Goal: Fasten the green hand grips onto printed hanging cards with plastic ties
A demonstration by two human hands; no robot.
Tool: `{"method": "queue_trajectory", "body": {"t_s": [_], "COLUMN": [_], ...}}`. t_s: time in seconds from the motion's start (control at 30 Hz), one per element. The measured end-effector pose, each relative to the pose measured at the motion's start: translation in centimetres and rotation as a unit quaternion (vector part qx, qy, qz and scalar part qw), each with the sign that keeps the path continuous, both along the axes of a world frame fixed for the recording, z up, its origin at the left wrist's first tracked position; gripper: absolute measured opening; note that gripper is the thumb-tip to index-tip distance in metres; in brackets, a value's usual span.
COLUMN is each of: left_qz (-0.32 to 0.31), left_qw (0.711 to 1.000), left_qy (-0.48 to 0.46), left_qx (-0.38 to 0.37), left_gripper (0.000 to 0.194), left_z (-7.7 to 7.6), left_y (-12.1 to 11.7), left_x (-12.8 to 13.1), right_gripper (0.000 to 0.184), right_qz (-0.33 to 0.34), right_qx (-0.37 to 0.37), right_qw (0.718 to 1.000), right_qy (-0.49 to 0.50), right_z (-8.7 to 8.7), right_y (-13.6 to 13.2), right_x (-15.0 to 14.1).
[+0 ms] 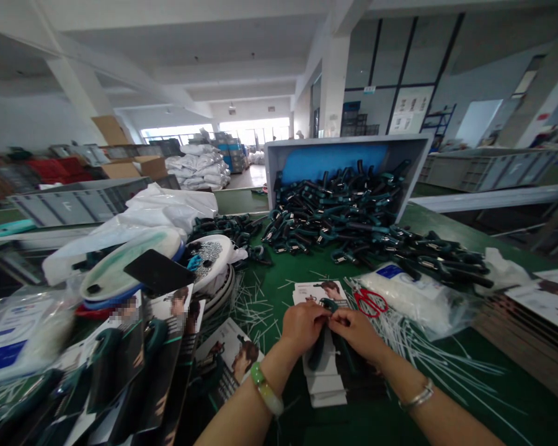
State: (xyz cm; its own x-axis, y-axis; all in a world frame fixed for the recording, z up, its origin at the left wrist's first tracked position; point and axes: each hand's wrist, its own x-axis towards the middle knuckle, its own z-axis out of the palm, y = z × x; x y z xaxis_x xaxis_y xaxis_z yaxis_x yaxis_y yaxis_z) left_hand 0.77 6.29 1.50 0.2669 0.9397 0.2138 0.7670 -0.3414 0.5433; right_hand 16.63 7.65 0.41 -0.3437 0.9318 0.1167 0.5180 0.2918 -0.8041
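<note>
My left hand (304,322) and my right hand (357,333) meet over a stack of printed cards (328,396). Both have their fingers pinched at the head of a dark green, plier-like hand tool (317,350), whose two handles point toward me. The tool lies on the top card, and my fingers hide its middle. Whether a thin tie is also between the fingertips cannot be made out. Just right of the stack are red-handled scissors (372,302) and loose white cable ties (428,365).
A grey crate (270,176) tipped toward me spills similar tools (325,214) over the green table (279,272). At left stand carded tools (102,371), a white tub of small metal parts (214,255) and a black phone-like slab (158,272). A bag of ties (418,297) lies right.
</note>
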Motion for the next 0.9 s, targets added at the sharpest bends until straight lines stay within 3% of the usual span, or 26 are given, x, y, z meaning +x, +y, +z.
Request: {"method": "queue_trajectory", "body": {"t_s": [0.1,0.23,0.47,0.57,0.7,0.8,0.9], "left_qz": [-0.027,-0.051,0.006,0.009,0.039,0.04,0.053], "left_qw": [0.999,0.998,0.99,0.982,0.968,0.969,0.981], "left_qy": [-0.037,-0.039,-0.107,-0.147,-0.191,-0.171,-0.127], "left_qx": [-0.018,-0.029,0.095,0.123,0.158,0.173,0.14], "left_gripper": [0.035,0.021,0.014,0.012,0.019,0.022,0.017], "left_z": [0.6,1.0,-0.3,-0.6,-0.2,0.1,-0.1], "left_y": [-0.2,-0.3,-0.5,-0.7,-1.4,-2.0,-2.6], "left_x": [-0.7,-0.7,0.9,1.3,1.9,1.7,1.0], "right_gripper": [0.017,0.014,0.014,0.014,0.013,0.014,0.016], "right_qz": [-0.002,-0.015,-0.049,-0.034,0.007,0.033,0.044], "right_qx": [-0.009,0.014,0.082,0.124,0.124,0.111,0.119], "right_qw": [1.0,1.0,0.995,0.989,0.992,0.987,0.987], "right_qy": [-0.013,-0.017,0.043,0.075,-0.033,-0.111,-0.095], "right_z": [0.0,-0.3,-1.1,-1.1,-0.3,0.2,0.2], "right_y": [0.5,0.5,-0.6,-0.8,0.0,0.9,1.2], "right_x": [0.0,0.1,-0.1,-0.3,-1.0,-1.4,-1.5]}}
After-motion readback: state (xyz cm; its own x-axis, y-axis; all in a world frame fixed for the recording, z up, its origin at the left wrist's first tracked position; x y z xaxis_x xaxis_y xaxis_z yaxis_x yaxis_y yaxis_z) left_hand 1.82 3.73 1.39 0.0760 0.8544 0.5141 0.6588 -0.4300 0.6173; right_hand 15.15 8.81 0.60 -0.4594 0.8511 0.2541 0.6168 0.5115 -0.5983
